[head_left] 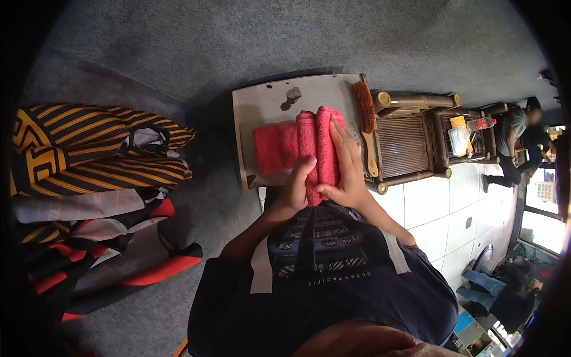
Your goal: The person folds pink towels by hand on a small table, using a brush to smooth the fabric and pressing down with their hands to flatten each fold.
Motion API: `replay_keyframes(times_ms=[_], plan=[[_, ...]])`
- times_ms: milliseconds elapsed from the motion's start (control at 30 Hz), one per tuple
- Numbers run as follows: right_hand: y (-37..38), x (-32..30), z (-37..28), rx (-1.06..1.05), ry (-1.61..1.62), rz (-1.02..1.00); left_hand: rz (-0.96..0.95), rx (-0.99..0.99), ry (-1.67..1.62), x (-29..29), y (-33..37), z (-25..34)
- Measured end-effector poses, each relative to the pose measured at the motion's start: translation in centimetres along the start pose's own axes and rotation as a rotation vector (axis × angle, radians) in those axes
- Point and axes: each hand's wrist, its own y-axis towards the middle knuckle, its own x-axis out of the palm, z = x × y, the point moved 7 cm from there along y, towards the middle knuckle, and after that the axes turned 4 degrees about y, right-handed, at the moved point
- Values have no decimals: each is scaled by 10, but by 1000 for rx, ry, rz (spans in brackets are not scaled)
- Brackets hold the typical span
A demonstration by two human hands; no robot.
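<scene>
In front of my chest, a pink-red towel (326, 154) is rolled into two thick rolls lying side by side. My left hand (296, 185) grips its near left side, with the thumb up along the roll. Along the right side lies my right hand (348, 163), its fingers stretched forward and its thumb crossing the near end. Together the palms squeeze the rolls. Just left of them, a flat folded red cloth (272, 149) rests on a small worn table (262, 107); whether it joins the towel is hidden. The table's right edge carries a wooden-handled brush (364, 110) with brown bristles.
Right of the table stands a bamboo seat (404, 141); beyond it, another bamboo piece holds a plastic bottle (480, 124) and a clear container (458, 141). Striped garments (95, 149) and red-black clothes (134, 256) are at left. Two people (515, 134) are at far right.
</scene>
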Motion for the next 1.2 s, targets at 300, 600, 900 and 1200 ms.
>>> replay_keyframes(times_ms=[300, 600, 900, 1200], plan=[[-28, -2, 28, 364, 304, 201, 106, -67, -182, -3, -1, -15], [-56, -27, 60, 654, 658, 479, 382, 38, -70, -24, 2, -5], [-7, -2, 0, 109, 154, 233, 102, 330, 506, 13, 14, 11], [-3, 1, -4, 63, 28, 45, 190, 157, 287, 6, 16, 7]])
